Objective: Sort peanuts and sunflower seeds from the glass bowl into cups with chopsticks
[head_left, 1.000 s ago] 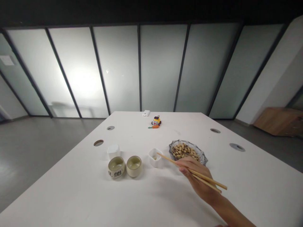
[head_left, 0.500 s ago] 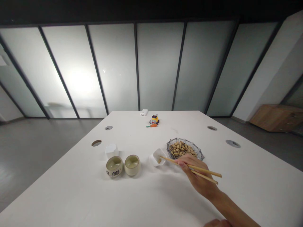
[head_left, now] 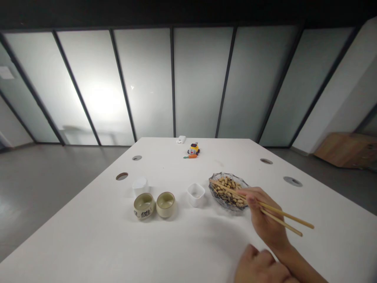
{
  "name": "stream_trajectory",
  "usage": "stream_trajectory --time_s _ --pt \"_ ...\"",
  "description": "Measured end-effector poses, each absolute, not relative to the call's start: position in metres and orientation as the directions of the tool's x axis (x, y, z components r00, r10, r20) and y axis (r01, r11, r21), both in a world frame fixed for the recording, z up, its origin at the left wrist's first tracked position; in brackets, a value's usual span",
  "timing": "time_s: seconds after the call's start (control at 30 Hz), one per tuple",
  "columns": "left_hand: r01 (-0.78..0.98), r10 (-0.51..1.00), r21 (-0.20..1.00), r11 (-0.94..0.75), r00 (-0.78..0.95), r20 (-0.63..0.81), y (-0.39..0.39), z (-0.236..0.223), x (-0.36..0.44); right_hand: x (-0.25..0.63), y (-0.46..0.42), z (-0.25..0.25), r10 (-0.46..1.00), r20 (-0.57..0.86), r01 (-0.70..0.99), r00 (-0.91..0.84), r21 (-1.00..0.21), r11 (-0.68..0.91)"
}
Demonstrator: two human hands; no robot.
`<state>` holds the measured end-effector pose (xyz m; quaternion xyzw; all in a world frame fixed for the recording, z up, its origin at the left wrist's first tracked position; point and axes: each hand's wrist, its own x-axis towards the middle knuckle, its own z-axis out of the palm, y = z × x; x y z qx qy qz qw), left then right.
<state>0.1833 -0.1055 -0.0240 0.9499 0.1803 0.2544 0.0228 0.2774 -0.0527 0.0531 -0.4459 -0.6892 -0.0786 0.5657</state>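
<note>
My right hand (head_left: 266,218) grips a pair of wooden chopsticks (head_left: 287,215). Their front ends reach over a clear fluted glass bowl (head_left: 244,182) of tan nuts (head_left: 228,182) mixed with dark seeds. I cannot tell whether the tips pinch anything. To the left of the bowl stands a small white square cup (head_left: 196,202), upright, with something faint at its bottom. My left hand (head_left: 262,265), slightly blurred, is at the lower edge in front of the right forearm. Its fingers are curled, and their inside is hidden.
Left of the white cup are two beige ceramic cups (head_left: 165,210), one with black characters, and another white cup (head_left: 140,186), apparently upside down. Farther back lie a toy carrot (head_left: 192,156), a yellow toy car (head_left: 194,148) and a white device (head_left: 181,139). Round holes (head_left: 121,176) pierce the white table.
The white square cup tilted beneath the chopsticks and stands upright again. My right hand has moved the chopsticks from that cup to the nut bowl. My left hand has come farther into view.
</note>
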Motion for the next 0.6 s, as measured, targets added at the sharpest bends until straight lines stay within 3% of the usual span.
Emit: stream_trajectory --time_s 0.1,0.23,0.4,0.6 --pt "0.532 0.582 0.338 -0.776 0.399 0.709 -0.072 -0.001 0.148 0.296 -0.048 0.052 0.533 0.836 0.749 0.126 -0.433 0.502" --pt "0.742 0.652 0.412 -0.528 0.043 0.757 -0.031 0.012 0.105 0.317 -0.037 0.045 0.574 0.752 0.737 0.324 -0.581 0.345" --pt "0.773 0.724 0.462 -0.435 -0.004 0.689 -0.007 -0.003 0.092 0.326 -0.028 0.038 0.642 0.669 0.693 0.375 -0.662 0.285" --pt "0.560 0.899 0.767 -0.314 -0.086 0.430 0.017 -0.016 0.080 0.321 -0.028 0.040 0.692 0.675 0.683 0.256 -0.633 0.365"
